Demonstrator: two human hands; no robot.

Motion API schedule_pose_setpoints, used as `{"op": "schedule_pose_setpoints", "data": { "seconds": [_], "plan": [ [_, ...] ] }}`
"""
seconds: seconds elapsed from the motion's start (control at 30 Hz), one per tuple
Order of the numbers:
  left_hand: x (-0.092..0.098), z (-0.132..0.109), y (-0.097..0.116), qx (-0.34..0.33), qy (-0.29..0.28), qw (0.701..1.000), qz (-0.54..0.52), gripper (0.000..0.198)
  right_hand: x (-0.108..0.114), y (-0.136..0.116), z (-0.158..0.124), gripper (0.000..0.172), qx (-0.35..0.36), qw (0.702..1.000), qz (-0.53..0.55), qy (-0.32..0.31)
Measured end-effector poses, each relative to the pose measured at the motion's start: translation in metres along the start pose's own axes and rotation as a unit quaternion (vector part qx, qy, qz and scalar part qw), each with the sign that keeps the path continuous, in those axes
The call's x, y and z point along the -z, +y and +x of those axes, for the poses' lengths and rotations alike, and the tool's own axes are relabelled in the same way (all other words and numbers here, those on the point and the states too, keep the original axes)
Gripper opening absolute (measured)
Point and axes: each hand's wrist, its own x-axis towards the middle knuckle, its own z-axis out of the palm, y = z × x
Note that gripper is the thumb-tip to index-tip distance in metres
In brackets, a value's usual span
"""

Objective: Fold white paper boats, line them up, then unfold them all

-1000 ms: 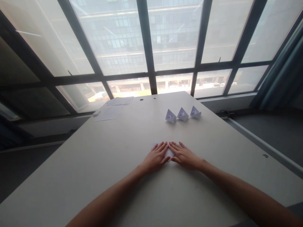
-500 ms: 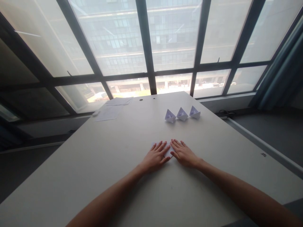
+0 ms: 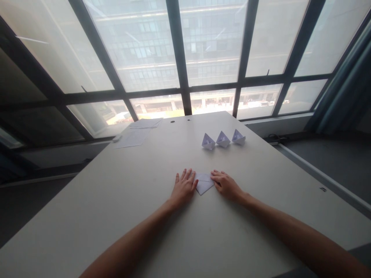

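head view shows the left hand [image 3: 183, 188] spread flat and the right hand [image 3: 227, 186] curled, grip unclear, flanking the folded paper [image 3: 203, 185] on the tabletop [image 3: 156, 166], where even, firm pressing should work best

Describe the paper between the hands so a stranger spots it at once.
On the white table, find the left hand and right hand. Between them lies the folded paper, a corner toward the person: flat, unlike the three peaked paper shapes beyond.

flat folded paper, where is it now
In the head view, the flat folded paper lies on the table, slightly right of centre, between the left hand and the right hand, below the three standing paper shapes.
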Motion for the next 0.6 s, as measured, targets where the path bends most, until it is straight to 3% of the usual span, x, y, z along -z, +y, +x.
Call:
{"op": "schedule_pose_setpoints", "data": {
  "seconds": [0.1,0.2,0.37,0.6],
  "plan": [
    [-0.002,0.001,-0.003,-0.009,-0.024,1.000,-0.009,0.060,0.001,0.000,-0.001,0.031,0.018,1.000,0.003,0.003],
    [0.001,0.000,-0.003,-0.028,0.008,1.000,-0.003,0.056,0.002,-0.003,-0.002,0.028,0.024,1.000,-0.013,0.009],
    [0.017,-0.006,0.011,-0.148,0.061,0.987,-0.031,0.035,0.008,-0.014,-0.003,0.024,0.046,0.998,-0.043,0.023],
    [0.021,-0.009,0.020,-0.145,0.043,0.985,-0.084,0.033,0.009,-0.018,-0.005,0.027,0.040,0.998,0.036,0.040]
  ]
}}
